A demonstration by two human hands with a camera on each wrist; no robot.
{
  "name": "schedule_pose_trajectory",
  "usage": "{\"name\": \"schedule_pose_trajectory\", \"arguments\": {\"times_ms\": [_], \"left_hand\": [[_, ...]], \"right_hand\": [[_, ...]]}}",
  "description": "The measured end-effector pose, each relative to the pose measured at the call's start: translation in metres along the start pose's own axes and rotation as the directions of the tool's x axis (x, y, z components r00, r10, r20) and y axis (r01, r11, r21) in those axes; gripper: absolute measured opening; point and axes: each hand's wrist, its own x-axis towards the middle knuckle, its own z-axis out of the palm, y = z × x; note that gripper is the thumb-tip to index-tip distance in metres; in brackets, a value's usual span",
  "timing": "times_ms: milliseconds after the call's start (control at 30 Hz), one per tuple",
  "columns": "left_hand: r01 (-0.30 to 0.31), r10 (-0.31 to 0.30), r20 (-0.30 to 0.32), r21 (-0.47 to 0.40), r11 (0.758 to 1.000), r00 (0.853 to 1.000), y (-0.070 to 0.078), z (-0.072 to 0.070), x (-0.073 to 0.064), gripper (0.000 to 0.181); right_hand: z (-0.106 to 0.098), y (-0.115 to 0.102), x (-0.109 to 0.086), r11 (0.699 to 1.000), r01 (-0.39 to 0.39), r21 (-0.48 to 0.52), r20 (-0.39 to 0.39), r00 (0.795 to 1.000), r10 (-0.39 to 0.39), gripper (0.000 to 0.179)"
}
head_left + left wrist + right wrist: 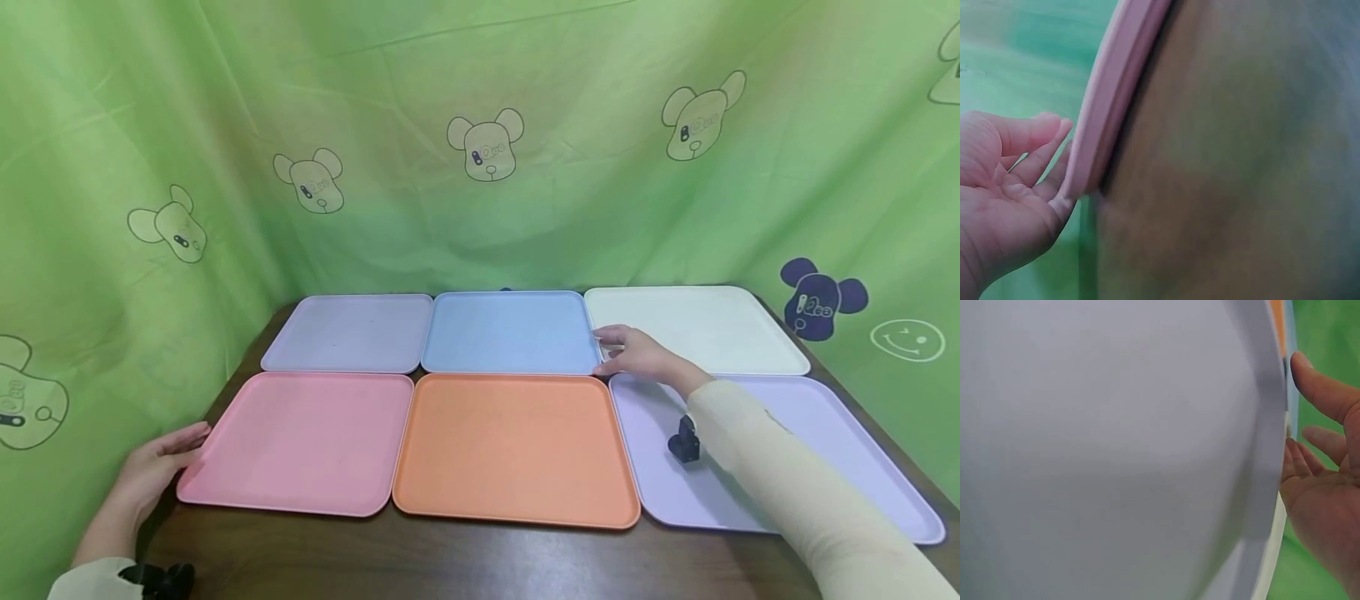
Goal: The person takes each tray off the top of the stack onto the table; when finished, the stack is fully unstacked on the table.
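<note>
Six shallow trays lie in two rows. At the front left is a pink tray (296, 442), and my left hand (153, 467) rests against its left edge. In the left wrist view, the left hand (1010, 187) has its fingers extended beside the pink rim (1100, 112). My right hand (637, 354) reaches over the lilac tray (810, 458) to where the blue tray (510, 333) meets the white tray (697, 325). Its fingertips are at that seam, with thumb and fingers apart. The right wrist view shows this hand (1329, 494) partly behind the lilac rim.
An orange tray (517, 450) lies front centre, a pale purple tray (352, 333) back left. All rest on a dark wooden table (465, 558). A green curtain (390, 225) with bear-head prints hangs behind and at both sides, close to the back trays.
</note>
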Motion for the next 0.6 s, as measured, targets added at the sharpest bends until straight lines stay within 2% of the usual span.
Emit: {"name": "schedule_pose_trajectory", "arguments": {"times_ms": [133,367,433,600], "left_hand": [[-0.004,0.005,-0.014,0.088,0.996,1.0,0.012,0.004,0.004,0.06],[-0.023,0.023,0.001,0.139,0.99,1.0,0.038,0.017,0.012,0.064],[-0.039,0.037,0.017,0.137,0.99,0.999,0.047,0.023,0.015,0.063],[-0.133,0.118,0.093,0.174,0.976,0.989,0.069,0.042,0.03,0.053]], "right_hand": [[-0.003,0.0,-0.004,1.0,0.01,0.014,-0.003,1.0,-0.01,0.079],[-0.01,0.0,-0.013,1.0,0.026,-0.007,0.0,1.0,-0.026,0.078],[-0.012,0.0,-0.016,1.0,0.024,-0.01,-0.006,1.0,-0.024,0.078],[-0.016,-0.002,-0.024,0.999,0.033,-0.007,-0.022,0.999,-0.033,0.077]]}}
